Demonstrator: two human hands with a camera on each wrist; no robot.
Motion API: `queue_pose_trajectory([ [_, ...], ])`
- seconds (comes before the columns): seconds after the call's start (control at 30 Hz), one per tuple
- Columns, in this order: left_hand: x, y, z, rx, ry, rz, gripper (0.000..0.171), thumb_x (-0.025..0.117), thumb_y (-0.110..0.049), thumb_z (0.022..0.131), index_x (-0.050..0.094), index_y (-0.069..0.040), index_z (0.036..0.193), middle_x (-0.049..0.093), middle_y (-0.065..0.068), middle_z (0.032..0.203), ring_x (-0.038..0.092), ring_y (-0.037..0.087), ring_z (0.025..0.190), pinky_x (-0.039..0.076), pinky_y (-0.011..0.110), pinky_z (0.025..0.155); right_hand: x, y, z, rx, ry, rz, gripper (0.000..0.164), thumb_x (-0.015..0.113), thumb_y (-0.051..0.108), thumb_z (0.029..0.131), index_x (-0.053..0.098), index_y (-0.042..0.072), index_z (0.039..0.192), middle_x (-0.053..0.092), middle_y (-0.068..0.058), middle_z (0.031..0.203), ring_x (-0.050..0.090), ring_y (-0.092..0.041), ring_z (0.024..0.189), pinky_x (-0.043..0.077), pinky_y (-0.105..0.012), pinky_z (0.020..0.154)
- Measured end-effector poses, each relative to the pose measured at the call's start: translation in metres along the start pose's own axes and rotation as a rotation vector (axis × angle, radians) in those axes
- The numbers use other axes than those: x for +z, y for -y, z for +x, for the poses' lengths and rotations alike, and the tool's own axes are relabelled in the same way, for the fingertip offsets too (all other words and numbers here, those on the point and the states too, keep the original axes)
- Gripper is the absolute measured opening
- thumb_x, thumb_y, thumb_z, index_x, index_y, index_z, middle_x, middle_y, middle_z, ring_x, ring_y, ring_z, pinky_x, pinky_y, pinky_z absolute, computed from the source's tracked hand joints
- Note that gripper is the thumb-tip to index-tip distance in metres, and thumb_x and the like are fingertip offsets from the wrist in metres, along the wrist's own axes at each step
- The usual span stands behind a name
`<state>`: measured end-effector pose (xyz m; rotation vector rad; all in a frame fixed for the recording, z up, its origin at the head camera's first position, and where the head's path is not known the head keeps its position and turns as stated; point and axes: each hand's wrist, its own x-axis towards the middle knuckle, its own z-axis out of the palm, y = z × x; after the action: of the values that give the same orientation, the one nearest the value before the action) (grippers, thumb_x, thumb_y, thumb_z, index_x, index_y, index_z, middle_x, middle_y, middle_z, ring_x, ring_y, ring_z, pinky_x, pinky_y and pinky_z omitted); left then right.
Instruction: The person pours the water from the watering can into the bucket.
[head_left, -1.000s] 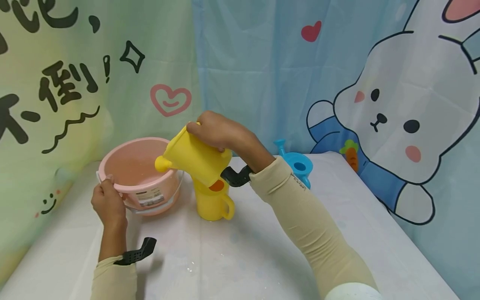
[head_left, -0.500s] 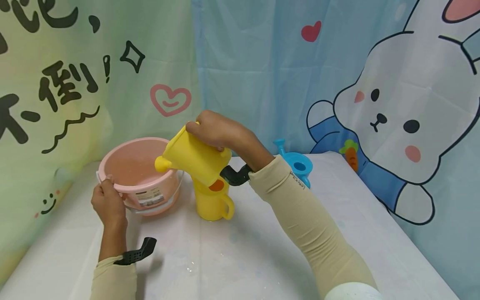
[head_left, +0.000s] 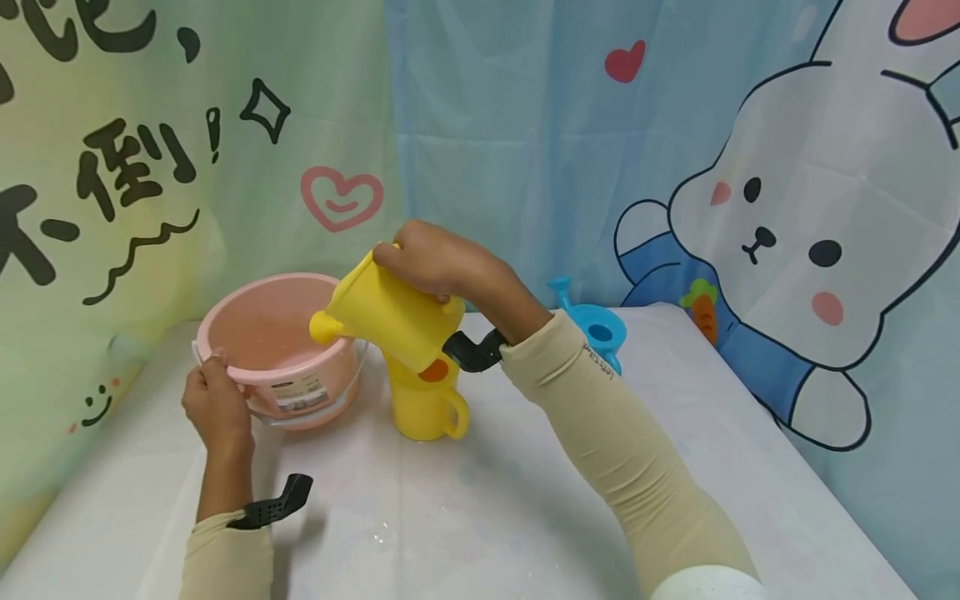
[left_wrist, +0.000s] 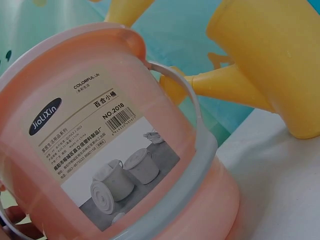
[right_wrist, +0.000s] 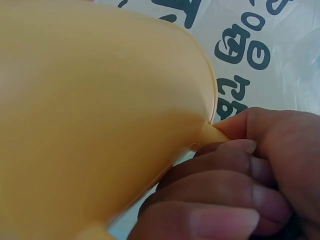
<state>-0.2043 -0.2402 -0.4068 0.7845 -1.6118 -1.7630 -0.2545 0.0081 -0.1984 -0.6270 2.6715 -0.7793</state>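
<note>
The right grip point(head_left: 433, 262) holds the tilted can point(head_left: 390, 315) by its handle point(right_wrist: 212, 134), spout point(head_left: 327, 327) aimed leftward at the pail point(head_left: 336, 377) the left grip point(head_left: 217, 404) clasps.

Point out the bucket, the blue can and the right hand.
Bucket point(head_left: 300, 391), head view, on its front label.
Blue can point(head_left: 581, 319), head view, on its top beside the opening.
Right hand point(head_left: 440, 259), head view, on its back.

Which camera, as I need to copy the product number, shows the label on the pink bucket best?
The left wrist view: there the label on the pink bucket is large and "NO.2018" is readable. The head view shows it small, its print too fine to read; the right wrist view doesn't show it.
</note>
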Motion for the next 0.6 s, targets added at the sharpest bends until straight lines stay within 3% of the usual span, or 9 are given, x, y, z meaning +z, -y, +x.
queue_pose_trajectory([
  [0.37,-0.0004,-0.0009,-0.0005,-0.007,0.012,0.034,0.035,0.044,-0.045,0.099,0.055,-0.015,0.112,0.049,-0.001,0.095,0.048,0.010,0.081,0.045,0.023,0.073,0.0003,0.0024,0.0010,0.001,0.004,-0.016,0.036,0.039,0.034,0.103,0.055,0.003,0.093,0.046,-0.008,0.070,0.036,-0.017,0.045,0.039,-0.026,0.045],
  [0.6,-0.0004,0.0002,0.0011,0.007,0.005,0.038,0.028,0.044,-0.045,0.098,0.055,-0.020,0.104,0.049,0.000,0.092,0.047,0.011,0.077,0.044,0.021,0.069,0.0009,0.0035,0.0006,0.003,0.007,-0.018,0.036,0.039,0.034,0.103,0.055,0.003,0.095,0.048,-0.009,0.073,0.037,-0.017,0.047,0.040,-0.026,0.046],
])
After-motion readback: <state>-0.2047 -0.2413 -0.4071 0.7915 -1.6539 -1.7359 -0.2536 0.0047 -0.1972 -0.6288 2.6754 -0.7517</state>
